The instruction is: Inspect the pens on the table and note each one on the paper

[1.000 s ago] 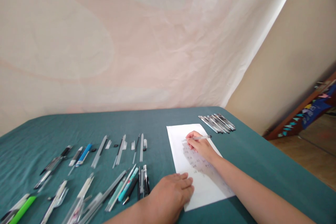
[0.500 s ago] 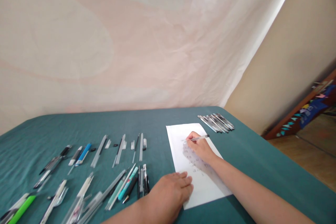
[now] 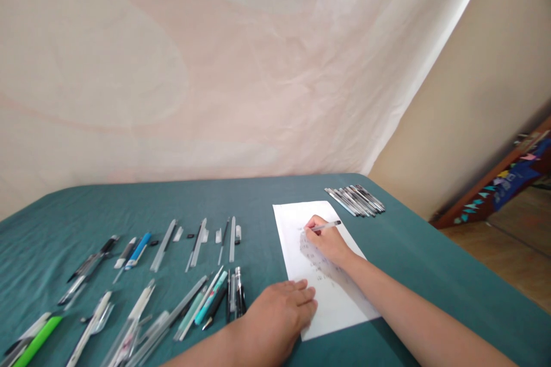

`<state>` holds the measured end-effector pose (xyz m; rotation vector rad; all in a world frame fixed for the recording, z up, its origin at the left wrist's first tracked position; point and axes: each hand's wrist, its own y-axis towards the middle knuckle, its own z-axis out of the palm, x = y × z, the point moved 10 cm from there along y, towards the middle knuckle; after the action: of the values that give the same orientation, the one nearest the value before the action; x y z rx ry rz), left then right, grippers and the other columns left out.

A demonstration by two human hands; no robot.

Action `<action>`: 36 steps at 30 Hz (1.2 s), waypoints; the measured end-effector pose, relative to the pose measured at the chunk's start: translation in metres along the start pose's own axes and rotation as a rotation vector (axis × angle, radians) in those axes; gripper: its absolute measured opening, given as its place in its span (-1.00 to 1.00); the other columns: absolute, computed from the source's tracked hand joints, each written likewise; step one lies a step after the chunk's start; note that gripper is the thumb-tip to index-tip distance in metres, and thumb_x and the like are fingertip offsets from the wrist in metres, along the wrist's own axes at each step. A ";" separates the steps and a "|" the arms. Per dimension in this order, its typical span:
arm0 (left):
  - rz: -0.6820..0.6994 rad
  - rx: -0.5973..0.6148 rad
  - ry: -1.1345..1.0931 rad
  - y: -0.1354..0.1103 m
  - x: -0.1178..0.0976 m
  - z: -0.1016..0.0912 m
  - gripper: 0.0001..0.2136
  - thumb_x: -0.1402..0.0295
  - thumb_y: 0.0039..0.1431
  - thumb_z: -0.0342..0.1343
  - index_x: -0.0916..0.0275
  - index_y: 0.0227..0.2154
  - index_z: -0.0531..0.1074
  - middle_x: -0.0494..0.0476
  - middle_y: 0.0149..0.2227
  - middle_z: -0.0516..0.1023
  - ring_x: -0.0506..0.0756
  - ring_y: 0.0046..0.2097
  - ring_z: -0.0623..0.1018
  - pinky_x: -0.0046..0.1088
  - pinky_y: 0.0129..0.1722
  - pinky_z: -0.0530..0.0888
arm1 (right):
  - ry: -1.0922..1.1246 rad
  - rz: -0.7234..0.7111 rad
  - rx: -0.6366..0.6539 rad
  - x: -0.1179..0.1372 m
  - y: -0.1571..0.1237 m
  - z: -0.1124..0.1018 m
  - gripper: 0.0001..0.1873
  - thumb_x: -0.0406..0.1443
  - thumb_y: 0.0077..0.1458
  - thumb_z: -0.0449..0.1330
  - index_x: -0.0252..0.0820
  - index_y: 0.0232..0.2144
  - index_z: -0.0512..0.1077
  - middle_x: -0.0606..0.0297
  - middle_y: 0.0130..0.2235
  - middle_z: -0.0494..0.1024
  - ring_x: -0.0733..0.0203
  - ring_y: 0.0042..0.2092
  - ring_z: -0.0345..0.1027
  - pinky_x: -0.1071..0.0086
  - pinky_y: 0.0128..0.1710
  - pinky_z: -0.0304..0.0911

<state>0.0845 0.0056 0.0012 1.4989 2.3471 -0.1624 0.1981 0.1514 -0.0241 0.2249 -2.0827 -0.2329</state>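
A white sheet of paper [image 3: 297, 252] lies on the teal tablecloth [image 3: 430, 264], with faint scribbles on it. My right hand [image 3: 326, 239] rests on the sheet's upper half, fingers pinched on a clear pen [image 3: 329, 225] whose tip touches the paper. My left hand [image 3: 279, 315] lies flat, fingers together, on the sheet's lower left corner, holding nothing.
A neat row of several dark pens [image 3: 355, 199] lies beyond the paper at the far right. Many loose pens, caps and refills [image 3: 163, 275] are spread over the left half of the table. A pale cloth backdrop hangs behind. The table edge drops off at right.
The pen and my right hand have shifted slightly down and left on the paper. My left hand has stayed put on the corner.
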 end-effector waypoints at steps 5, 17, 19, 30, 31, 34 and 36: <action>0.003 0.012 -0.005 0.001 0.000 0.001 -0.68 0.44 0.23 -0.10 0.29 0.02 0.34 0.22 0.14 0.35 0.17 0.17 0.33 -0.33 0.20 0.20 | -0.007 -0.006 0.009 0.001 0.000 0.000 -0.91 -0.32 0.01 0.08 -0.14 -0.52 0.32 0.41 -0.55 0.35 0.30 -0.50 0.18 0.43 -0.49 0.06; 0.008 -0.006 -0.001 -0.001 -0.001 0.000 -0.68 0.44 0.22 -0.09 0.27 0.02 0.34 0.22 0.14 0.35 0.16 0.17 0.32 -0.32 0.20 0.20 | -0.006 -0.013 -0.020 0.000 0.001 -0.002 -0.91 -0.31 0.02 0.09 -0.14 -0.51 0.33 0.38 -0.55 0.36 0.29 -0.49 0.19 0.42 -0.50 0.07; 0.008 -0.003 -0.007 0.000 -0.001 -0.001 -0.69 0.44 0.23 -0.10 0.28 0.00 0.35 0.23 0.14 0.36 0.16 0.17 0.33 -0.34 0.19 0.20 | -0.007 -0.014 -0.022 0.000 0.001 -0.002 -0.90 -0.31 0.02 0.08 -0.13 -0.52 0.32 0.38 -0.55 0.36 0.29 -0.50 0.19 0.42 -0.50 0.08; -0.007 -0.003 0.002 0.000 -0.001 -0.002 -0.68 0.45 0.21 -0.10 0.27 0.00 0.35 0.22 0.12 0.38 0.17 0.16 0.34 -0.32 0.17 0.24 | -0.008 -0.020 -0.018 0.002 0.001 -0.003 -0.91 -0.35 -0.02 0.08 -0.13 -0.54 0.31 0.39 -0.56 0.35 0.29 -0.50 0.18 0.42 -0.49 0.08; -0.005 -0.003 0.004 -0.001 -0.002 -0.002 -0.68 0.45 0.21 -0.09 0.27 0.00 0.35 0.21 0.12 0.38 0.17 0.16 0.34 -0.32 0.17 0.24 | -0.010 -0.021 -0.019 0.002 0.001 -0.004 -0.90 -0.36 -0.02 0.07 -0.13 -0.55 0.31 0.39 -0.56 0.34 0.29 -0.50 0.18 0.42 -0.48 0.07; -0.004 -0.011 0.003 -0.001 -0.001 -0.002 -0.68 0.46 0.21 -0.09 0.26 0.01 0.34 0.21 0.13 0.37 0.16 0.16 0.34 -0.32 0.18 0.22 | -0.015 -0.023 -0.036 0.003 0.001 -0.005 -0.90 -0.34 0.00 0.06 -0.13 -0.53 0.31 0.40 -0.56 0.33 0.29 -0.50 0.18 0.42 -0.48 0.06; -0.008 -0.014 -0.002 -0.001 -0.001 -0.002 -0.67 0.46 0.22 -0.10 0.24 0.02 0.33 0.20 0.13 0.37 0.16 0.17 0.33 -0.32 0.18 0.22 | -0.017 -0.023 -0.045 0.003 0.001 -0.006 -0.89 -0.32 0.02 0.07 -0.13 -0.52 0.32 0.39 -0.56 0.34 0.28 -0.49 0.18 0.42 -0.48 0.06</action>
<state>0.0837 0.0048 0.0031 1.4824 2.3476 -0.1490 0.2021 0.1513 -0.0183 0.2205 -2.0905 -0.2963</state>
